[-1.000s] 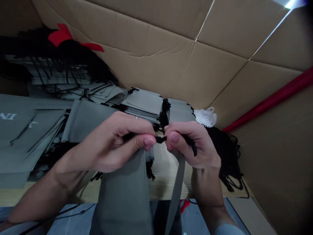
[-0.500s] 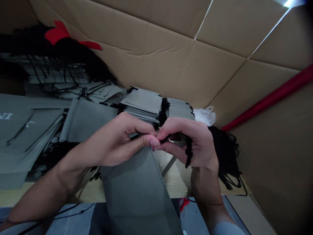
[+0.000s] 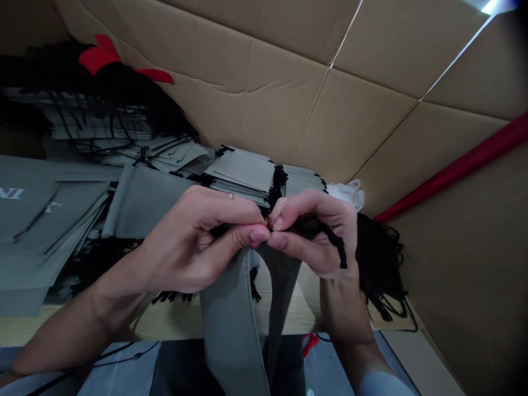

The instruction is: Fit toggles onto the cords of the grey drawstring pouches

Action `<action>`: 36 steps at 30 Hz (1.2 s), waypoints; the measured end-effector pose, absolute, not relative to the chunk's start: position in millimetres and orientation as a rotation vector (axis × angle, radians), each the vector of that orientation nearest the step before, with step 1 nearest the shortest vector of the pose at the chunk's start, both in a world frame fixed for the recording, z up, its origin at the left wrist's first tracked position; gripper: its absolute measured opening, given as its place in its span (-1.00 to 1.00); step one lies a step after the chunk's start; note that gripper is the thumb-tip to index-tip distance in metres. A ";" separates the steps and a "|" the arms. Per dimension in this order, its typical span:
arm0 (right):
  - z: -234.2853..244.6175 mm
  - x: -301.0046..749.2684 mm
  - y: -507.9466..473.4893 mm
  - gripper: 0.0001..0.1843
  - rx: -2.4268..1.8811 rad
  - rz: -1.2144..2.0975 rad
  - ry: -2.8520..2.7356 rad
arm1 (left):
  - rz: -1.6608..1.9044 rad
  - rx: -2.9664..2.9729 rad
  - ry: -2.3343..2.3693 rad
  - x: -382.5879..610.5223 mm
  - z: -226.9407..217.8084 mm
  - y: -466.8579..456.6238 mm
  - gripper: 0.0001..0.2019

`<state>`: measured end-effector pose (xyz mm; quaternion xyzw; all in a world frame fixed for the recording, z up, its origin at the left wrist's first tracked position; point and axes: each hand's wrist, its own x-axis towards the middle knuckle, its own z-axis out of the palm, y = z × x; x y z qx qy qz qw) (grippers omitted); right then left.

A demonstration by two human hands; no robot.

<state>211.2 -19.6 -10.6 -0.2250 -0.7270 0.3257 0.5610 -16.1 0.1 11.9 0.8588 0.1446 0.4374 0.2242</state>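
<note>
At center, the left hand [image 3: 202, 236] and right hand [image 3: 324, 234] meet at the fingertips, each thumb and forefinger pinching a black cord [image 3: 340, 252], mostly hidden; 1 end hangs by the right palm. The gray bag [image 3: 231, 316] hangs below, bottom center. Black cords [image 3: 377, 258] lie at right.

Brown cardboard walls [image 3: 371, 110], wooden table [image 3: 177, 324]
</note>
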 end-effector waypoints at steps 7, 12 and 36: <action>2.0 216.1 -26.9 -0.69 -0.749 0.611 -1.781 | 1.226 2.437 0.600 -10.9 4.3 7.7 -0.67; 1.4 220.1 -26.4 -0.75 -0.741 0.614 -1.805 | 1.270 2.102 0.489 -10.6 -1.6 10.7 -0.73; -2.2 230.8 -37.5 -0.95 -0.702 0.723 -1.796 | 1.080 1.869 0.462 -13.6 5.0 16.8 -0.85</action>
